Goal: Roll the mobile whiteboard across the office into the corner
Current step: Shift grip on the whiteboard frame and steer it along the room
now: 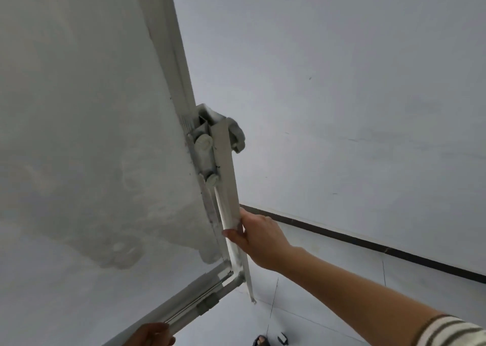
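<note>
We clamp our right hand (259,236) on the whiteboard (86,125) post at five o'clock, left hand (151,335) closed on its tray at six, wall (342,96) near at two.

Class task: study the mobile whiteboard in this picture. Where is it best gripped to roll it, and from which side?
Probably grip the whiteboard by its side upright post from the wall side, as the right hand does. The post is narrow enough to close a grip around. The left hand steadies the bottom tray rail.
</note>
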`<state>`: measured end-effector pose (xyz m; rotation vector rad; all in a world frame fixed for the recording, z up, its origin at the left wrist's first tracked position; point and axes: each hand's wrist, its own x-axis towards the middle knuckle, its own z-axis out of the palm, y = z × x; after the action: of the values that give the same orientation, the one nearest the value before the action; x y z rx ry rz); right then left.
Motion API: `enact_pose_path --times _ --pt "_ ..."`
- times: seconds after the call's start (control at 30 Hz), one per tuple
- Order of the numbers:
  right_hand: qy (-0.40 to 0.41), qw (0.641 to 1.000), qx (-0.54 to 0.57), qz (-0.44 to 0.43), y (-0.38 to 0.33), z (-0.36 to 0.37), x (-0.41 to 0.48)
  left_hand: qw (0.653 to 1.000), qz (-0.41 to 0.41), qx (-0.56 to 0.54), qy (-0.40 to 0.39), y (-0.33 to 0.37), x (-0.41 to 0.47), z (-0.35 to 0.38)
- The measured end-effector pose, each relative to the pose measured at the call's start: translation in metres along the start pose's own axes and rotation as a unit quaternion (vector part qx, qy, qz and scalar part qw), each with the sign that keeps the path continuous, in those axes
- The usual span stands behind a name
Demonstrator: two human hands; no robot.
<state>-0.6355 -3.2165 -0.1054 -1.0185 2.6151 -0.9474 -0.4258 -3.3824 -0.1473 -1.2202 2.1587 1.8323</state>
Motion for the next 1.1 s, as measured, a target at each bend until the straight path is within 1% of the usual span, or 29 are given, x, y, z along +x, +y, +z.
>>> enact_pose_path --times 0.03,0.1,0.2,0.4,0.47,0.57,0.67,0.77,0.83,0.9,0.97,1.03,1.1 --pt "-0.016 1.000 -0.001 -0.013 -0.005 0.003 0.013 0.999 0.005 -0.012 0.045 0.009 0.008 0.000" --pt "-0.039 0.998 -0.011 -0.043 -0.017 0.011 0.040 0.996 0.021 -0.068 0.060 0.018 0.014 -0.002" --pt "-0.074 0.994 -0.024 -0.075 -0.038 0.026 0.076 0.990 0.023 -0.088 0.107 0.044 0.031 -0.017" --pt "-0.118 0.983 -0.045 -0.137 -0.068 0.062 0.151 0.971 0.046 -0.104 0.212 0.053 0.042 -0.063" --pt "-0.133 0.977 -0.047 -0.163 -0.075 0.072 0.173 0.962 0.068 -0.102 0.243 0.066 0.045 -0.075" --pt "-0.174 0.964 -0.032 -0.199 -0.083 0.083 0.203 0.946 0.128 -0.076 0.288 0.107 0.053 -0.085" --pt "-0.241 0.940 -0.024 -0.241 -0.089 0.097 0.229 0.917 0.189 -0.025 0.350 0.163 0.066 -0.094" --pt "-0.288 0.914 -0.016 -0.286 -0.090 0.115 0.259 0.871 0.239 0.016 0.430 0.213 0.088 -0.101" --pt "-0.309 0.898 -0.028 -0.312 -0.093 0.125 0.280 0.840 0.254 0.029 0.478 0.235 0.107 -0.105" --pt "-0.323 0.884 -0.052 -0.333 -0.098 0.133 0.297 0.808 0.241 0.056 0.535 0.248 0.124 -0.109" --pt "-0.335 0.873 -0.053 -0.352 -0.104 0.141 0.316 0.776 0.222 0.087 0.584 0.260 0.140 -0.114" --pt "-0.342 0.861 -0.047 -0.374 -0.114 0.151 0.339 0.755 0.206 0.111 0.613 0.268 0.154 -0.122" --pt "-0.349 0.851 -0.049 -0.390 -0.125 0.161 0.358 0.743 0.182 0.130 0.631 0.271 0.167 -0.133"
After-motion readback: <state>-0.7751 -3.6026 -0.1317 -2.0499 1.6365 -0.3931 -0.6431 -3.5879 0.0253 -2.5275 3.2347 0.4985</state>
